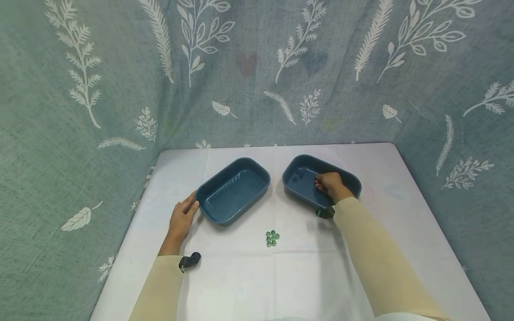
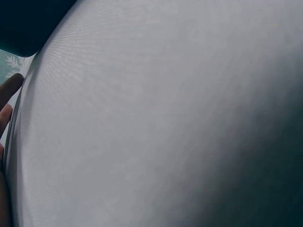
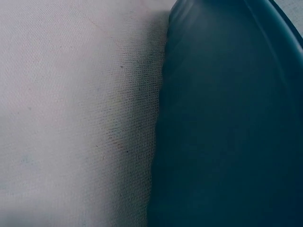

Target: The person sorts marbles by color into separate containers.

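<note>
My left hand (image 1: 182,217) rests at the left end of a blue oblong tray (image 1: 230,200), its fingertips touching the rim. The left wrist view catches some fingers (image 2: 10,90) below the tray's dark corner (image 2: 33,23). Inside a second blue tray (image 1: 307,189), on the right, my right hand (image 1: 331,183) reaches down with curled fingers; whether they pinch anything is hidden. Several small, dark glass marbles (image 1: 295,179) lie on that tray's floor, left of the hand. The right wrist view shows only this tray's outer wall (image 3: 222,113) and cloth.
Several green glass marbles (image 1: 269,244) lie clustered on the white tablecloth (image 1: 241,285), in front of the gap between the trays. Leaf-patterned grey-green fabric (image 1: 257,80) hangs behind the table and along both sides. A dark wrist camera (image 1: 190,260) sits at the left cuff.
</note>
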`<state>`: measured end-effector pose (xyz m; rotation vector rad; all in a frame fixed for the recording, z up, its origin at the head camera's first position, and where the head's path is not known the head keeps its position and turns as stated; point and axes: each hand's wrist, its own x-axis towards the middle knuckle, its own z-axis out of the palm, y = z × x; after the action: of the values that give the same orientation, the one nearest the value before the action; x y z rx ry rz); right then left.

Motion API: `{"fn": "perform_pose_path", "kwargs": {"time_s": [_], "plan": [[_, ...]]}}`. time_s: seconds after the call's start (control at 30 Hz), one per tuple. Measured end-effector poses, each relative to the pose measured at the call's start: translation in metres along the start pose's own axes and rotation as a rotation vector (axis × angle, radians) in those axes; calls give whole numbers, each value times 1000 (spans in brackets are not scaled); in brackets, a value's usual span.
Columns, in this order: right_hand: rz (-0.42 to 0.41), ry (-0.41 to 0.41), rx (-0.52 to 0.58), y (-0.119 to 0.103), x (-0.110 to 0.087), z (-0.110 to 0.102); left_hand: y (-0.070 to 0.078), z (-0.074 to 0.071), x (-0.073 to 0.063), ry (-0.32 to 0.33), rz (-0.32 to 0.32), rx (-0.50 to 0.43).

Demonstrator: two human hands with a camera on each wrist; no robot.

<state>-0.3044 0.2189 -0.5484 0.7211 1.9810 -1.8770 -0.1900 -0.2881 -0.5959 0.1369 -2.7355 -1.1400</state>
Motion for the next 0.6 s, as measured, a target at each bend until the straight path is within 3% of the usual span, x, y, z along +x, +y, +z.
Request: {"fn": "perform_pose_path", "kwargs": {"time_s": [0.3,0.6], "plan": [[-14,-10,-15,3,-3,-2,2,-1,-1,2,-15,7],[-97,-46,-134,0,-21,-15,2,-2,0,-14,-30,6]]}}
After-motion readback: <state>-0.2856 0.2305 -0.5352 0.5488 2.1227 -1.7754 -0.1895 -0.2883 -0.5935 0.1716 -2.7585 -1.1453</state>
